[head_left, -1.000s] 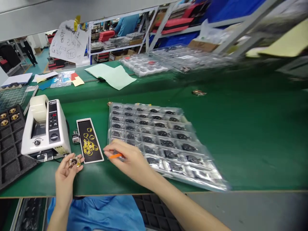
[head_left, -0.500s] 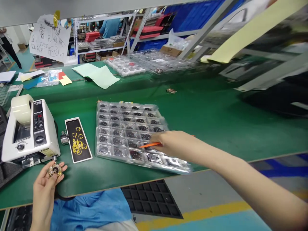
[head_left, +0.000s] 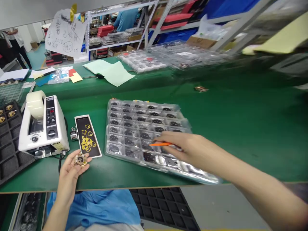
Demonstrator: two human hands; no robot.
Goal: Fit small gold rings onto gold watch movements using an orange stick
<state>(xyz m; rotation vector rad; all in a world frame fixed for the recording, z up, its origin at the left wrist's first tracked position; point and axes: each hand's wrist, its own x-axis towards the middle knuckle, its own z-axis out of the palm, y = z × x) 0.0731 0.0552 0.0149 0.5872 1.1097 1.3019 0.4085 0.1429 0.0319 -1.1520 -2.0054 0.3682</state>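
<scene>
Between the fingers of my left hand point(head_left: 71, 173) is a round gold-rimmed watch movement point(head_left: 81, 159), held just above the bench's front part. My right hand point(head_left: 183, 146) grips a thin tool with an orange tip or handle, perhaps tweezers point(head_left: 161, 144); its working end is hard to make out. That hand is over a clear plastic compartment tray point(head_left: 134, 157) with dark round parts in its pockets, and it hides several of them. Left of the tray lies a white-rimmed box point(head_left: 96, 146) holding thin yellow rings point(head_left: 88, 144).
A white tape dispenser point(head_left: 60, 128) stands at left, beside a black compartment tray point(head_left: 9, 154) with gold parts. A small metal counter point(head_left: 74, 133) touches the box. Pale green paper point(head_left: 117, 73) and clear trays point(head_left: 187, 56) lie farther back. A small copper-coloured piece point(head_left: 201, 89) rests behind the tray.
The view has swung left, so the bench items appear farther right. My left hand still holds the movement, now nearer the white-rimmed box. My right hand stays over the clear tray with the orange tool.
</scene>
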